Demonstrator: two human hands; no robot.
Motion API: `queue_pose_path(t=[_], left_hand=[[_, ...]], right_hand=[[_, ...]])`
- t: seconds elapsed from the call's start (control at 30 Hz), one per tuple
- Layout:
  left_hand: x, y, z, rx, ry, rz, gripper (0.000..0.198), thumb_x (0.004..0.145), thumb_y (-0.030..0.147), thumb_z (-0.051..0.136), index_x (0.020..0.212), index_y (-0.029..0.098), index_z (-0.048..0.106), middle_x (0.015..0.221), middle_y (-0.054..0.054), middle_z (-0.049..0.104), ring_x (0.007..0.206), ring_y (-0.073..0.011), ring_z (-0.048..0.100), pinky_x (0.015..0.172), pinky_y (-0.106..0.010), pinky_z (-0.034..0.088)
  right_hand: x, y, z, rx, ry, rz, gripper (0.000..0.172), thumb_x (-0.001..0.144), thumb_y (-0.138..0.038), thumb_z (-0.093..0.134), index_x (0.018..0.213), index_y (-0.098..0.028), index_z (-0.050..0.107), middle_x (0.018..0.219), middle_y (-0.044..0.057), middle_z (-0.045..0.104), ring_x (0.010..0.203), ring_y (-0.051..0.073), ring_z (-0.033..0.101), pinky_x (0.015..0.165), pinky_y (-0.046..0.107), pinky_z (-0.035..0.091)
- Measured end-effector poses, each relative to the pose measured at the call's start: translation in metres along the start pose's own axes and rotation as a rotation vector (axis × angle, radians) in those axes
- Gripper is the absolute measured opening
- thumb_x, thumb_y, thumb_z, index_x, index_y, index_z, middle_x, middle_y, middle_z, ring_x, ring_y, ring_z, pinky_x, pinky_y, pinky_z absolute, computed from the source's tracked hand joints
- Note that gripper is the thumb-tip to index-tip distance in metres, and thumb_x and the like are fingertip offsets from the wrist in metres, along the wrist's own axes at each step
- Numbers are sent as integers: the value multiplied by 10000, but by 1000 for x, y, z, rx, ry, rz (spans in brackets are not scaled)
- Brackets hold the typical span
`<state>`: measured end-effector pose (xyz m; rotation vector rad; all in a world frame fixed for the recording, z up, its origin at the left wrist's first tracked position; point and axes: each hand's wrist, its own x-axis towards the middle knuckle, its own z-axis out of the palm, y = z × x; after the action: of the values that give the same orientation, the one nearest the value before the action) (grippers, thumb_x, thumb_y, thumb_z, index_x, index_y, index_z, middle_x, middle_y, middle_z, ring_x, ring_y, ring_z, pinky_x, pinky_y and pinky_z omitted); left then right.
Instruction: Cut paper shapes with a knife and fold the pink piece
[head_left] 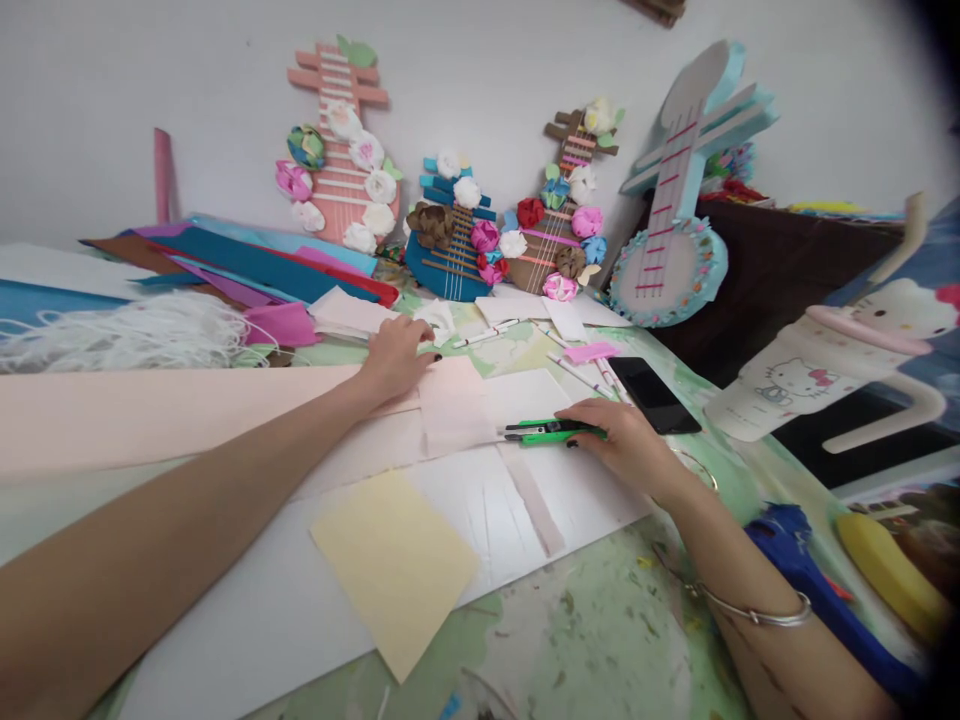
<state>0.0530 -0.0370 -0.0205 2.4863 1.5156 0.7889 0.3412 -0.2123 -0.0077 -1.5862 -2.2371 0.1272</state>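
My right hand (619,445) holds a green and black utility knife (544,431), fingers on its handle. The knife lies low over white and pale pink paper, pointing left. My left hand (397,360) is at the far edge of the pale pink paper (454,395), its fingers loosely bent and apart. White paper pieces (356,313) lie just beyond that hand. Below both hands is a white board (277,590) with cut marks and a narrow pinkish strip (531,500). A cream paper square (397,565) rests on the board.
A phone (654,394) lies beyond my right hand, with a tumbler (810,375) farther right. Several pens (577,375) are scattered behind. White cord (127,335) and coloured sheets (262,260) occupy the left. Flower-decorated paper instruments (352,150) lean on the wall. A blue glue gun (817,590) is right.
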Motion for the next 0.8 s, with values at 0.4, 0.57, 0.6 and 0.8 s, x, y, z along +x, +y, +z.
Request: queue_pose_path(t=[0.4, 0.57, 0.6, 0.8], left_hand=[[-21, 19, -1, -247, -299, 65, 146, 743, 326, 621, 738, 180, 625, 682, -7, 613, 644, -157, 555, 585, -259, 393], [-19, 15, 1, -316, -193, 45, 142, 759, 310, 583, 743, 173, 617, 671, -5, 595, 644, -152, 538, 588, -256, 396], [-18, 13, 2, -317, -160, 40, 132, 757, 300, 581, 751, 173, 617, 688, -8, 600, 663, -157, 542, 606, -263, 400], [-15, 4, 8, -303, -65, 83, 65, 727, 238, 612, 751, 177, 617, 740, -18, 628, 706, -183, 567, 674, -295, 425]], right_hand=[[6, 6, 17, -15, 146, 54, 340, 837, -114, 543, 1117, -212, 709, 1125, 101, 694, 1043, 264, 616, 936, 448, 427], [6, 10, 22, -34, 143, 14, 450, 821, -38, 506, 1144, -284, 700, 1088, 69, 694, 995, 242, 625, 916, 470, 420], [6, 10, 22, -43, 150, 5, 455, 823, -32, 502, 1141, -289, 701, 1083, 67, 693, 992, 241, 625, 917, 477, 414], [6, 10, 25, -120, 193, -19, 442, 848, -24, 489, 1127, -291, 705, 1066, 65, 691, 998, 248, 623, 941, 520, 369]])
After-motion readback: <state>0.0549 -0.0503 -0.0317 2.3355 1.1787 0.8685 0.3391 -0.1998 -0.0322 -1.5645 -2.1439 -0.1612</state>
